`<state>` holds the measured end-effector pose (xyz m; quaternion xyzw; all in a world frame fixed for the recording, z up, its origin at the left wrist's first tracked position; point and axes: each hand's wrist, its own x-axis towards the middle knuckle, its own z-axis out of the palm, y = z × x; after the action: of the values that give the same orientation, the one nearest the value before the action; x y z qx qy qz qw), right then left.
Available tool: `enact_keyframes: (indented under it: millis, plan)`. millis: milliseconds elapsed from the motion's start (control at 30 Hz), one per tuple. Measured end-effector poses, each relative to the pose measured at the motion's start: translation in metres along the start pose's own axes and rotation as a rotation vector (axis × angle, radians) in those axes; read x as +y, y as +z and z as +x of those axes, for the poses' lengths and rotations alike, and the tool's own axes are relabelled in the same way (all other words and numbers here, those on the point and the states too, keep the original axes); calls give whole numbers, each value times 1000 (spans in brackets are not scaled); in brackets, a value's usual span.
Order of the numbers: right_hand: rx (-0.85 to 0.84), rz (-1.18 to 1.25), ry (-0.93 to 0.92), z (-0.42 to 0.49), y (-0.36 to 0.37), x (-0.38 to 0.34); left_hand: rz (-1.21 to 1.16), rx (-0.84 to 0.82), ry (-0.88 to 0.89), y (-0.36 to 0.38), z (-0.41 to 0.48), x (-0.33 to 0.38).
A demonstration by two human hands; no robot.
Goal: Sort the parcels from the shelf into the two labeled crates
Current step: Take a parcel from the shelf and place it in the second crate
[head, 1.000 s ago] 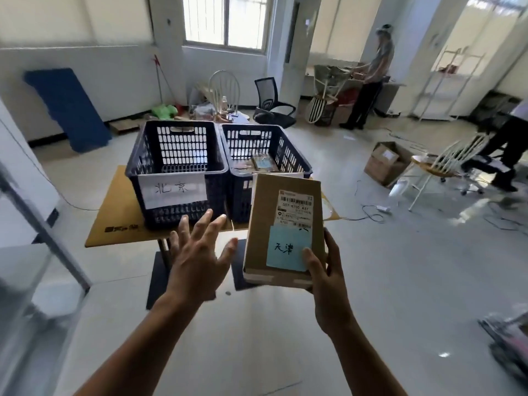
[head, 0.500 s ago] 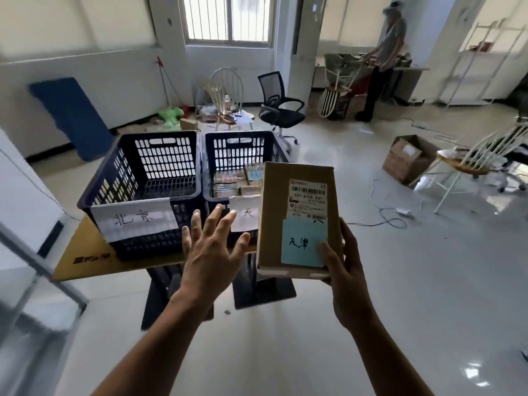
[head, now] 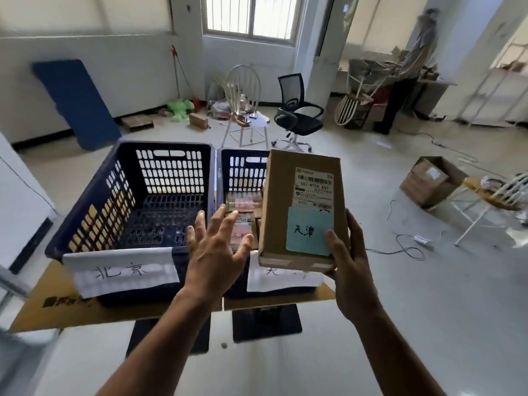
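Observation:
My right hand [head: 347, 254] grips a brown cardboard parcel [head: 281, 201] by its lower right corner, holding it upright over the right crate. The parcel carries a white barcode label and a light blue note with handwriting. My left hand [head: 215, 250] is spread open beside it, holding nothing, in front of the gap between the crates. Two dark blue crates stand side by side on a low table [head: 120, 310]. The left crate [head: 128, 192] has a white paper label and looks empty. The right crate [head: 243, 167] holds several parcels and is partly hidden by the box.
A metal shelf frame [head: 14, 281] edges the left. Behind the crates stand a white chair [head: 243, 92] and a black office chair [head: 297, 115]. An open cardboard box [head: 428, 181] and cables lie on the floor at right. A person [head: 408, 70] stands at the back right.
The view has closed in on the crates, which now look larger and nearer. The parcel in my right hand sits over the right crate. My left hand stays spread open.

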<state>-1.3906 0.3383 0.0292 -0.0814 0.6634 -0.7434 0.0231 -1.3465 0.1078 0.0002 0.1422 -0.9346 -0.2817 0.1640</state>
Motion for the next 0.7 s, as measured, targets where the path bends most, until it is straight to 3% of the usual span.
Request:
enact_keyframes:
  millis: [300,700]
  plan:
    - [-16,-102,72,126,25,29,36,-90,-29,16,109,-25]
    - [-356,-264,217,319,22,88,157,-155,-190,72,208,-35]
